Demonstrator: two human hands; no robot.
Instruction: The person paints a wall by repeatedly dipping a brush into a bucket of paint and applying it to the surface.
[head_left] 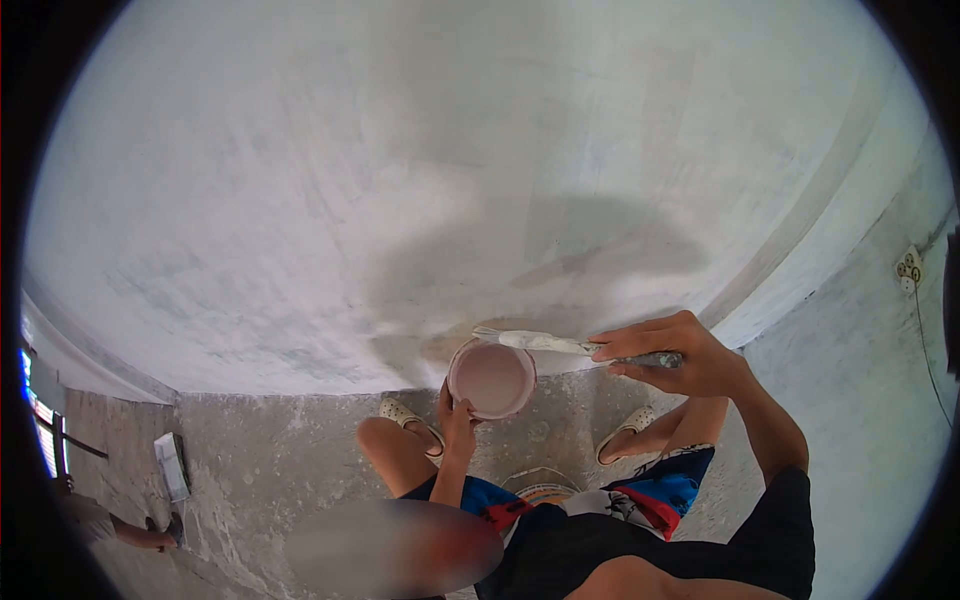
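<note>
My left hand grips the side of a round tub holding pale, pinkish-white paste. In my right hand is a long, narrow hand tool with a dark grey handle end; a thick white coating covers its middle. Its far end reaches over the tub's upper rim, and I cannot make out whether it is a brush or a blade. Directly ahead stands a whitish, patchy wall, with my shadow on it.
Beneath my legs is the rim of a bucket on the rough concrete floor. A white rectangular object lies at left, near another person's leg. On the right wall is an electrical outlet with a hanging cable.
</note>
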